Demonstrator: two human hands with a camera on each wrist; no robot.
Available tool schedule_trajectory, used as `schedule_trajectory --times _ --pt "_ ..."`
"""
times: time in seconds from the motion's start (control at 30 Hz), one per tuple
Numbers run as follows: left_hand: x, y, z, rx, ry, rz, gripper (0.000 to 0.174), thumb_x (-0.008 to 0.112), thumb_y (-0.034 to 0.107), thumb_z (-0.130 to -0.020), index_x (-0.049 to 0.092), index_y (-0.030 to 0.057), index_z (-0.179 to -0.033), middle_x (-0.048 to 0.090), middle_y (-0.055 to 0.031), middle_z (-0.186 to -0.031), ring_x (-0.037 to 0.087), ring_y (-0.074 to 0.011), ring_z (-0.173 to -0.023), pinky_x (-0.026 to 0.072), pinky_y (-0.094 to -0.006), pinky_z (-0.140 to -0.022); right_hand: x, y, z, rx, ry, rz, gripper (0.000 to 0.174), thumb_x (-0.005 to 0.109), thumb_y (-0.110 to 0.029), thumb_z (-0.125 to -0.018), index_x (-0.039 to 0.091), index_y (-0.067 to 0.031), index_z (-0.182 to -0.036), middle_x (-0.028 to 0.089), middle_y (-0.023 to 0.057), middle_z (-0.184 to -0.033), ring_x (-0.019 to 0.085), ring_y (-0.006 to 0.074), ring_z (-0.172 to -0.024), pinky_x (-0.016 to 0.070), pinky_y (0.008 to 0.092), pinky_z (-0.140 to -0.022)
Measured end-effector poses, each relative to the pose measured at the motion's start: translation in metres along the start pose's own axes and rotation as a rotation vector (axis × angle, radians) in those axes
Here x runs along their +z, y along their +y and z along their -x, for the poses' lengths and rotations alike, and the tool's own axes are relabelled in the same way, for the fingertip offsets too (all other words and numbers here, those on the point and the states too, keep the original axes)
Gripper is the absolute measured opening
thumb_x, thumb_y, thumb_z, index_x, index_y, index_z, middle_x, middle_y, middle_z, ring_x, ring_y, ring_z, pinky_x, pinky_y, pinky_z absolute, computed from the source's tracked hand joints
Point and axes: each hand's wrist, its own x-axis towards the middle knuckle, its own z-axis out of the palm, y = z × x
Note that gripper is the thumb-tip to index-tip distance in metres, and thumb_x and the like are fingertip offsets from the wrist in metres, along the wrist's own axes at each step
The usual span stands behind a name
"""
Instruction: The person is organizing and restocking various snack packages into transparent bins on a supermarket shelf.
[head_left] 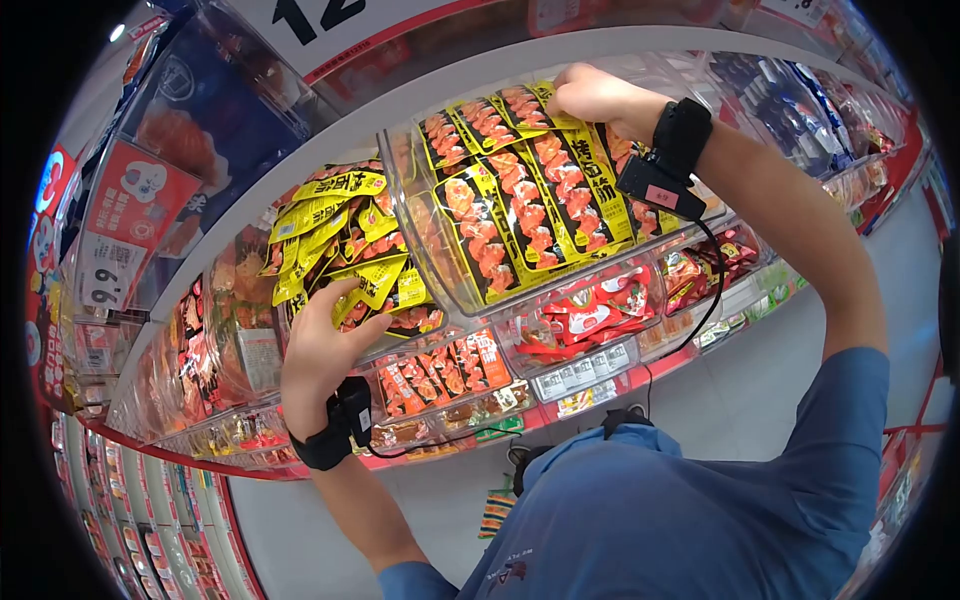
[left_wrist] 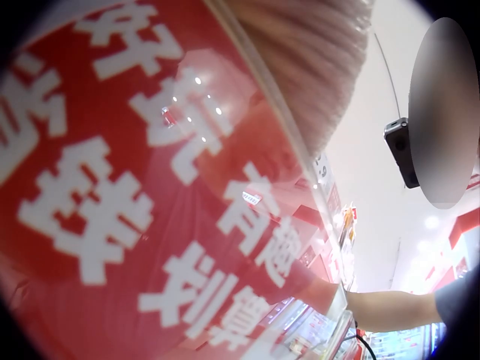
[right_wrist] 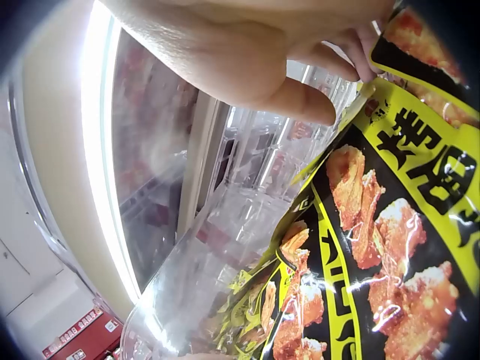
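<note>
My left hand (head_left: 322, 345) is over the near side of a loose pile of yellow-and-black snack packets (head_left: 350, 225), its fingers and thumb spread and relaxed. Part of that hand (left_wrist: 307, 67) shows at the top of the left wrist view. At the far edge of a neat layer of matching packets (head_left: 525, 195), my right hand (head_left: 600, 98) has its fingers curled at a packet's top. In the right wrist view, the right thumb (right_wrist: 307, 101) lies by the yellow edge of a snack packet (right_wrist: 405, 195), and the fingertips are partly hidden behind the packets.
A clear plastic divider (head_left: 415, 215) separates pile and layer. Red packets (head_left: 590, 310) fill a lower bin, and blue packets (head_left: 775, 100) stand at right. A price sign (head_left: 125, 220) rises at left; a red sign with white characters (left_wrist: 150, 195) fills much of the left wrist view.
</note>
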Motion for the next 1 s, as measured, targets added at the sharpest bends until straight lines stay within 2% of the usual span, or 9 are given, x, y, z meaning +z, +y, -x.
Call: schedule_trajectory --times 0.17,0.3,0.47,0.6,0.7,0.8,0.83,0.93,1.0 --pt "0.000 0.001 0.001 0.005 0.001 0.002 0.057 0.073 0.032 -0.072 0.059 -0.0037 -0.114 0.062 -0.0211 -0.113 0.059 -0.0331 -0.108 0.0434 -0.0379 -0.093 -0.002 -0.004 0.003 0.004 -0.024 0.025 0.046 0.061 -0.015 -0.079 0.055 0.0120 -0.115 0.063 0.0223 -0.106 0.060 0.0273 -0.095 0.0452 0.0328 -0.082" --pt "-0.001 0.004 0.004 0.014 0.044 -0.024 0.055 0.072 0.034 -0.074 0.060 -0.0032 -0.112 0.063 -0.0215 -0.111 0.059 -0.0345 -0.105 0.0439 -0.0391 -0.091 -0.012 -0.006 0.011 -0.128 -0.066 0.134 0.065 0.063 -0.022 -0.080 0.042 0.0072 -0.134 0.054 0.0202 -0.128 0.054 0.0280 -0.113 0.0440 0.0336 -0.088" --pt "0.005 0.001 0.002 0.022 0.141 -0.077 0.050 0.070 0.036 -0.076 0.062 -0.0025 -0.108 0.065 -0.0211 -0.102 0.061 -0.0352 -0.098 0.0458 -0.0405 -0.088 -0.027 -0.020 0.076 -0.604 -0.095 0.344 0.056 0.062 -0.032 -0.085 0.048 -0.0027 -0.130 0.055 0.0155 -0.125 0.051 0.0257 -0.114 0.0400 0.0347 -0.095" --pt "0.003 0.003 0.006 0.085 0.218 0.080 0.037 0.069 0.025 -0.079 0.064 -0.0011 -0.104 0.066 -0.0186 -0.099 0.063 -0.0336 -0.097 0.0471 -0.0394 -0.086 -0.013 -0.003 0.138 -0.882 0.051 0.421 0.049 0.063 -0.024 -0.082 0.047 -0.0057 -0.124 0.051 0.0170 -0.120 0.047 0.0332 -0.113 0.0343 0.0454 -0.098" --pt "-0.014 0.017 0.019 0.168 0.158 -0.001 0.038 0.068 0.020 -0.079 0.061 0.0001 -0.111 0.063 -0.0187 -0.109 0.059 -0.0337 -0.105 0.0444 -0.0390 -0.092 -0.005 0.009 0.164 -0.895 0.130 0.486 0.042 0.064 -0.014 -0.080 0.050 -0.0102 -0.120 0.047 0.0107 -0.123 0.044 0.0294 -0.111 0.0318 0.0444 -0.093" --pt "-0.039 0.021 0.016 0.443 0.107 -0.189 0.048 0.068 0.021 -0.080 0.053 0.0032 -0.122 0.057 -0.0179 -0.123 0.052 -0.0334 -0.116 0.0393 -0.0399 -0.099 -0.010 0.024 0.155 -0.909 0.153 0.430 0.037 0.064 -0.015 -0.081 0.053 -0.0099 -0.116 0.048 0.0103 -0.121 0.044 0.0295 -0.111 0.0318 0.0437 -0.093" --pt "-0.046 0.020 0.008 0.454 0.009 -0.251 0.064 0.068 0.020 -0.079 0.041 0.0046 -0.134 0.047 -0.0201 -0.134 0.045 -0.0355 -0.123 0.0354 -0.0411 -0.103 -0.011 0.029 0.148 -0.911 0.175 0.374 0.034 0.064 -0.016 -0.082 0.054 -0.0099 -0.113 0.048 0.0098 -0.121 0.044 0.0292 -0.112 0.0313 0.0429 -0.092" --pt "-0.047 0.025 -0.021 0.448 0.021 -0.390 0.076 0.071 0.021 -0.077 0.033 0.0056 -0.141 0.039 -0.0203 -0.142 0.037 -0.0348 -0.132 0.0336 -0.0402 -0.106 -0.012 0.033 0.140 -0.905 0.176 0.290 0.033 0.064 -0.018 -0.082 0.054 -0.0099 -0.113 0.048 0.0099 -0.121 0.044 0.0297 -0.113 0.0313 0.0439 -0.092" --pt "-0.050 0.033 -0.041 0.370 -0.095 -0.631 0.097 0.073 0.033 -0.073 0.016 0.0083 -0.148 0.024 -0.0233 -0.148 0.024 -0.0390 -0.137 0.0241 -0.0480 -0.110 -0.008 0.037 0.138 -0.914 0.194 0.290 0.034 0.063 -0.019 -0.083 0.053 -0.0094 -0.114 0.048 0.0105 -0.121 0.044 0.0303 -0.113 0.0314 0.0466 -0.093"
